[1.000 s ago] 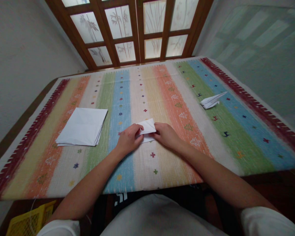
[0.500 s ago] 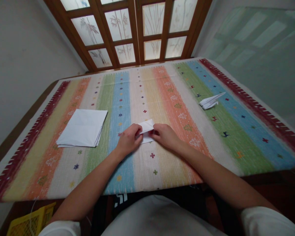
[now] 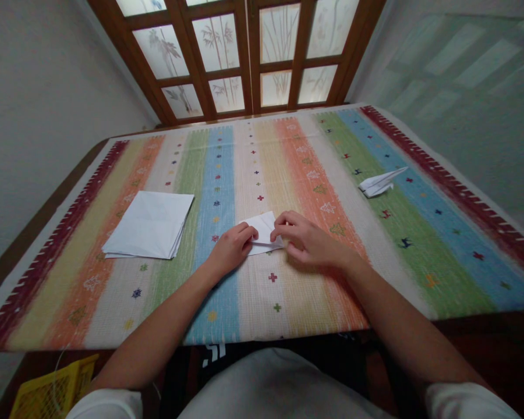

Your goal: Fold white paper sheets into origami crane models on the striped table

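A small folded sheet of white paper (image 3: 263, 223) lies on the striped tablecloth in front of me, with a loose flap along its near side. My left hand (image 3: 232, 247) is closed on the paper's left edge, thumb and fingers pinching it. At the right edge my right hand (image 3: 303, 240) has its fingers bent over the paper, thumb beneath, gripping the flap. Part of the paper is hidden under the fingers of both hands.
To the left lies a stack of white paper sheets (image 3: 149, 226). A folded paper figure with a long point (image 3: 379, 183) sits on the green stripe at right. The striped tablecloth (image 3: 248, 314) covers the table. Below the table's left front edge is a yellow plastic basket (image 3: 48, 391).
My right hand has shifted slightly right and turned over the paper's right edge. More of the paper's top face shows now. My left hand stays at the left edge.
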`<state>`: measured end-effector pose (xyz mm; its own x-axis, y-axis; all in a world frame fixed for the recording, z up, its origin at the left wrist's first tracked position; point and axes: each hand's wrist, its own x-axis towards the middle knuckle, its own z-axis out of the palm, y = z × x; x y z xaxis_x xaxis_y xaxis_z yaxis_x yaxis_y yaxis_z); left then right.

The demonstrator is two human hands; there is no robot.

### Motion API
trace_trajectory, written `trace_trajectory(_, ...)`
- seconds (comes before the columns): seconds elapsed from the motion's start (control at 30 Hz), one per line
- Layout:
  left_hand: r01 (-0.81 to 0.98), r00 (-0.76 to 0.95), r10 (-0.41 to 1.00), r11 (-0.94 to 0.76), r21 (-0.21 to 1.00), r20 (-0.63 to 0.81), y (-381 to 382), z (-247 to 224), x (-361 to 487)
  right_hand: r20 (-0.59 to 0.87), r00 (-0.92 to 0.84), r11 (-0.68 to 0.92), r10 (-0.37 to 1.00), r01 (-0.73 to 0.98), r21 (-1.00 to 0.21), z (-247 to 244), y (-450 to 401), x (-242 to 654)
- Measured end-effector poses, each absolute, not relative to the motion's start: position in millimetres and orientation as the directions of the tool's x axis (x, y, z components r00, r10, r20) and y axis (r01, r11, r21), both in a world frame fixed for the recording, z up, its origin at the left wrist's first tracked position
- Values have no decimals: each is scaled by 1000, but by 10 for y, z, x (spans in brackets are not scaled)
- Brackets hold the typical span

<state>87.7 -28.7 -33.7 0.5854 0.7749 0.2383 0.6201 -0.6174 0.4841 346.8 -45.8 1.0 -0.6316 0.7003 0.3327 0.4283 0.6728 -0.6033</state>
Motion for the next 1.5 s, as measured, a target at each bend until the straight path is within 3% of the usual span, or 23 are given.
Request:
trace_trajectory(0.43,581,643,745,-626,520,178,-317,-191,838,231,-694,704,682,536,-466,-194,-426,3336)
trace_trajectory(0.57,584,635,743,-640,499,209,-299,-224,864,266,-689,708,674,500,-500,-166,-443,3337)
trace_trajectory(0.77,589,632,742,-647,484,223,-247,-258,825,391,-489,624,780,562,-542,-179,-350,3477)
trace_trajectory(1.0,574,622,751,-629,524,219,-230,-241,807,317,-543,615,778,552,-563,-280,-241,3541)
trace_trajectory(1.23,558,619,748,-633,536,239,-223,-216,799,304,-472,543,828,538,-645,-298,-200,3507)
trace_trajectory(1.5,565,603,747,-648,510,281,-230,-210,808,415,-437,602,798,587,-541,-261,-248,3338)
